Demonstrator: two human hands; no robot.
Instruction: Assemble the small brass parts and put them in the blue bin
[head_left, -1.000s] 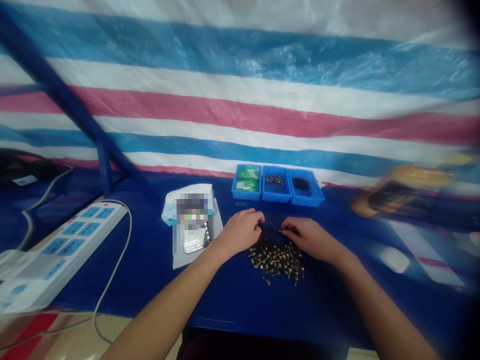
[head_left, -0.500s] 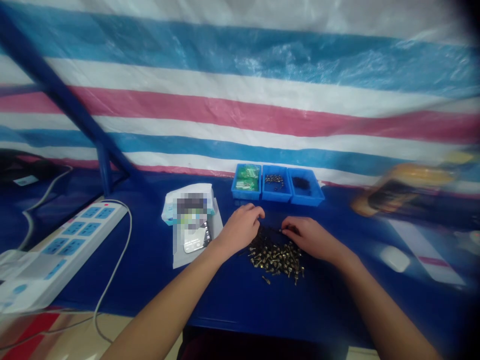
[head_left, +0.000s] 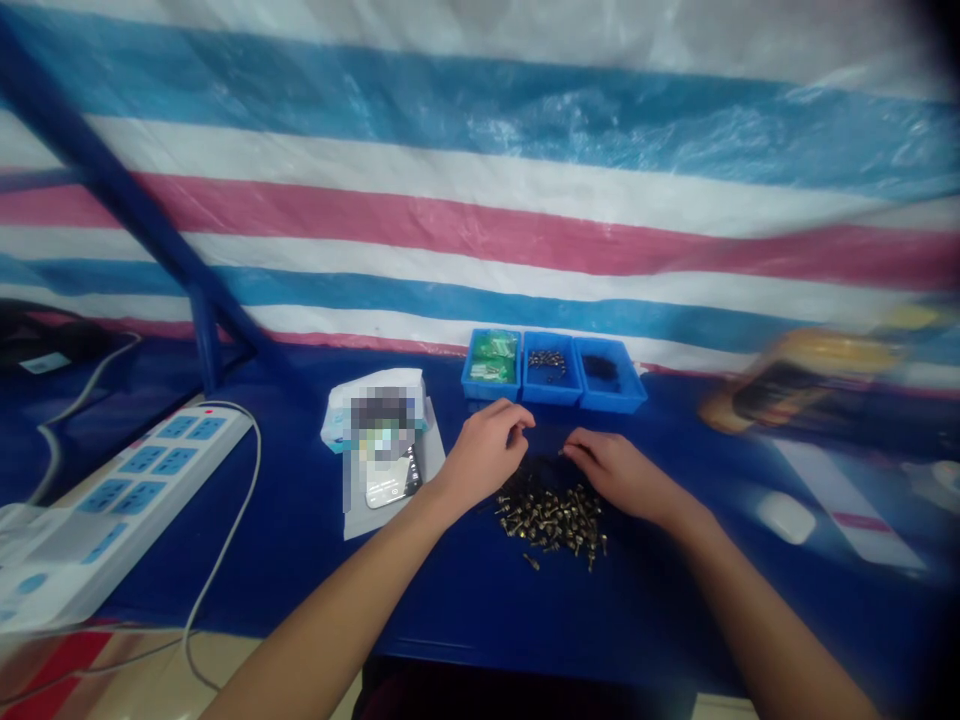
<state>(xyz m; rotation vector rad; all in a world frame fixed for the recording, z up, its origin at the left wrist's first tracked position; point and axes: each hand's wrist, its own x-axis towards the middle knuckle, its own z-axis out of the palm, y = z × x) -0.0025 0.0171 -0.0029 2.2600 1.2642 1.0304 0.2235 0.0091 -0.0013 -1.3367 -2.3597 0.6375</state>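
Note:
My left hand (head_left: 491, 445) is over the left side of a pile of small brass-coloured, screw-like metal parts (head_left: 555, 520). Its index finger reaches out, apart from the thumb, and I see nothing between them. On the pile's right side, my right hand (head_left: 611, 465) has thumb and fingertips pinched on a tiny metal piece, whose tip barely shows. Darker small parts (head_left: 536, 470) lie at the back of the pile, partly hidden between the hands. One loose part (head_left: 531, 562) rests just in front of it.
Behind the hands stand three blue bins: one with green-and-white packets (head_left: 493, 360), one with small metal parts (head_left: 549, 362), one with black bits (head_left: 602, 370). To the left are a phone (head_left: 394, 485), a tissue pack (head_left: 341, 420) and a power strip (head_left: 142, 490). A white mouse (head_left: 786, 517) lies right.
My left index finger has stretched out, and the left hand has risen slightly. The right hand has shifted a little, still pinching. The pile looks the same.

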